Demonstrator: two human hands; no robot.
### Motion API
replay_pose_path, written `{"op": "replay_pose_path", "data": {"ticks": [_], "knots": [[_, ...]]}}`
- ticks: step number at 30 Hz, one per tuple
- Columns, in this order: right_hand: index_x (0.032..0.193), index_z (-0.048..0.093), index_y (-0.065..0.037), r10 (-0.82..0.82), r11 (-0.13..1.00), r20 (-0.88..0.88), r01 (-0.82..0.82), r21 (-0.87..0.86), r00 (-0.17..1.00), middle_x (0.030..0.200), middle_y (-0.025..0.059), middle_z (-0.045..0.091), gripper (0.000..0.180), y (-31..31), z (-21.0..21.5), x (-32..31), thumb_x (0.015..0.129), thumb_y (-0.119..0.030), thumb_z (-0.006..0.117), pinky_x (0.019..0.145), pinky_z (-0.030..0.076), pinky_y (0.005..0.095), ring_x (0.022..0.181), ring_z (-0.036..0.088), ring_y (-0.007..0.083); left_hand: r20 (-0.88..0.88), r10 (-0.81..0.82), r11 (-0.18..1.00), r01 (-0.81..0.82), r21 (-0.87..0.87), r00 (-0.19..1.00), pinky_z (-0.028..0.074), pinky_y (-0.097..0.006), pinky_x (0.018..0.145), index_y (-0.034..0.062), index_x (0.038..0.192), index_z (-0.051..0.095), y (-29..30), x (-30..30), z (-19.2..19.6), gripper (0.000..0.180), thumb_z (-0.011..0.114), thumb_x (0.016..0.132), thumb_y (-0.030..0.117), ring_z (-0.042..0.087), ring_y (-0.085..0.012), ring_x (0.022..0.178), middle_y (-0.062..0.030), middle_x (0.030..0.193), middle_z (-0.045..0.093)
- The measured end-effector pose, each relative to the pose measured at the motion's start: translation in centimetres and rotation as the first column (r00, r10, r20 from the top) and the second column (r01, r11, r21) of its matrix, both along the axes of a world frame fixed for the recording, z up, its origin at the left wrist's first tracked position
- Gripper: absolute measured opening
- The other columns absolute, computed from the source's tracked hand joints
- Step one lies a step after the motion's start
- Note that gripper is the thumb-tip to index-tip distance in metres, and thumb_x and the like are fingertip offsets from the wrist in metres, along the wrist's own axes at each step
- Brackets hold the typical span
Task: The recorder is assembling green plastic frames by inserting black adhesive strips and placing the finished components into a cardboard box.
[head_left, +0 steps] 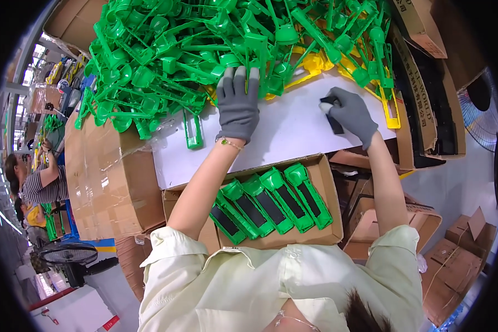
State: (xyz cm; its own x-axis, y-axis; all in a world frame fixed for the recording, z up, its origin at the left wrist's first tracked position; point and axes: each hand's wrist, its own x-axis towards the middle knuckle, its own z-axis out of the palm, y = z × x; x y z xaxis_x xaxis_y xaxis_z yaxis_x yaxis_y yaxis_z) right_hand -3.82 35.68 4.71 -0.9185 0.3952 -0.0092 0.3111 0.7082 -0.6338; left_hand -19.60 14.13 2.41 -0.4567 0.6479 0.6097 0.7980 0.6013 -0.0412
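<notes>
Shirt point(232, 288): filling near edge. Green parts point(166, 66): heaping beyond, probably light, stiff, slick; best taken by rims. White sheet point(293, 123): lying partly beneath. Left hand point(238, 108): reaching onto green parts, grip unclear. Right hand point(353, 113): pinching black strip point(335, 125) over sheet, likely light.

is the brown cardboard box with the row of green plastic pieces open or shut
Open: the brown cardboard box shows its inside, and the row of green plastic pieces in it lies uncovered from above.
</notes>
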Motion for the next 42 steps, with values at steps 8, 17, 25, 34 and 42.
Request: {"op": "replay_pose_path", "data": {"ticks": [8, 17, 25, 34, 42], "knots": [[0.103, 0.053, -0.005, -0.182, 0.765, -0.037, 0.118, -0.634, 0.983, 0.069, 0.005, 0.061, 0.021, -2.7, 2.6, 4.2, 0.088, -0.017, 0.06, 0.039, 0.036, 0.0167, 0.048, 0.052, 0.0044, 0.006, -0.171, 0.978, 0.169, 0.121, 0.985, 0.038, -0.048, 0.093, 0.0062, 0.111, 0.05, -1.3, 0.6, 2.7, 0.047, 0.065, 0.069, 0.02, 0.042, -0.0393, 0.115, -0.0183, 0.117, 0.047], [0.109, 0.05, -0.003, -0.208, 0.596, -0.011, 0.118, -0.794, 0.978, 0.072, 0.0067, 0.062, 0.021, -8.4, 5.7, 7.7, 0.091, -0.013, 0.052, 0.041, 0.038, 0.0151, 0.05, 0.053, 0.0039, 0.795, -0.584, 0.709, -0.373, 0.598, 0.164, 0.053, -0.028, 0.063, -0.0047, 0.111, 0.056, -10.4, 8.9, 6.6, 0.031, 0.054, 0.09, 0.018, 0.065, -0.0239, 0.079, -0.0204, 0.11, 0.061], [0.11, 0.053, -0.001, -0.035, 0.679, -0.014, 0.013, -0.734, 0.999, 0.069, 0.0029, 0.06, 0.023, -12.8, 6.6, 7.7, 0.09, -0.013, 0.053, 0.044, 0.038, 0.0169, 0.052, 0.051, 0.0023, 0.66, -0.639, 0.73, -0.582, 0.358, -0.396, 0.056, -0.025, 0.062, -0.0083, 0.115, 0.053, -12.0, 13.5, 6.0, 0.035, 0.057, 0.088, 0.013, 0.065, -0.0226, 0.082, -0.0176, 0.104, 0.062], [0.104, 0.057, -0.001, 0.02, 0.744, 0.003, -0.013, -0.668, 1.0, 0.06, -0.0002, 0.054, 0.018, -13.1, 7.4, 8.1, 0.088, -0.009, 0.053, 0.044, 0.037, 0.0176, 0.049, 0.048, 0.0027, 0.647, -0.634, 0.75, -0.543, 0.379, -0.424, 0.057, -0.025, 0.063, -0.0085, 0.119, 0.051, -11.7, 13.7, 5.9, 0.036, 0.057, 0.088, 0.009, 0.066, -0.0242, 0.082, -0.0182, 0.1, 0.063], [0.1, 0.058, -0.001, 0.008, 0.867, -0.075, -0.044, -0.496, 0.997, 0.058, -0.0011, 0.052, 0.014, -13.6, 7.1, 8.7, 0.087, -0.003, 0.053, 0.043, 0.035, 0.0176, 0.047, 0.045, 0.0017, 0.565, -0.648, 0.753, -0.54, 0.375, -0.511, 0.058, -0.029, 0.067, -0.0065, 0.118, 0.054, -11.9, 14.0, 6.0, 0.031, 0.052, 0.088, 0.001, 0.067, -0.0269, 0.085, -0.0171, 0.1, 0.063]]}}
